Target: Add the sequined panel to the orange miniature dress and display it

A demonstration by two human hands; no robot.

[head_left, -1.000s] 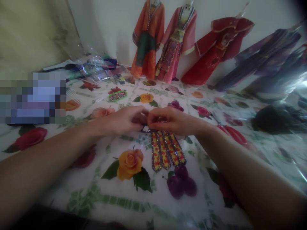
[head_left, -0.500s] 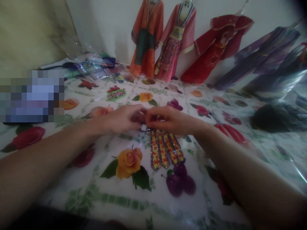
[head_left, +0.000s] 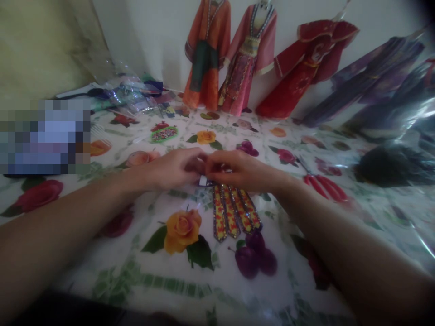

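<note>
Both hands meet over the upper end of a small strip-fringed fabric piece, a band with several pointed yellow-and-red strips (head_left: 234, 210) edged in glittery dark trim. The strips hang toward me, lying on the tablecloth. My left hand (head_left: 173, 167) has its fingers curled at the left end of the dark band. Beside its fingertips a small white patch (head_left: 203, 180) shows on that band. Over the top of the strips, my right hand (head_left: 243, 170) is closed in a pinch, thumb against fingers. The fingertips partly hide the band, and anything tiny between them cannot be made out.
A flower-printed tablecloth (head_left: 163, 299) covers the table. Beyond my hands sits a green-rimmed tray of beads (head_left: 164, 134). Red-handled scissors (head_left: 324, 186) lie right, near a dark plastic-wrapped bundle (head_left: 397, 165). Small costumes (head_left: 204, 68) stand along the wall; clear plastic bags (head_left: 132, 97) lie back left.
Almost nothing differs. The fingers of my right hand shift slightly over the band, and the view moves a touch; the fabric piece stays in place.
</note>
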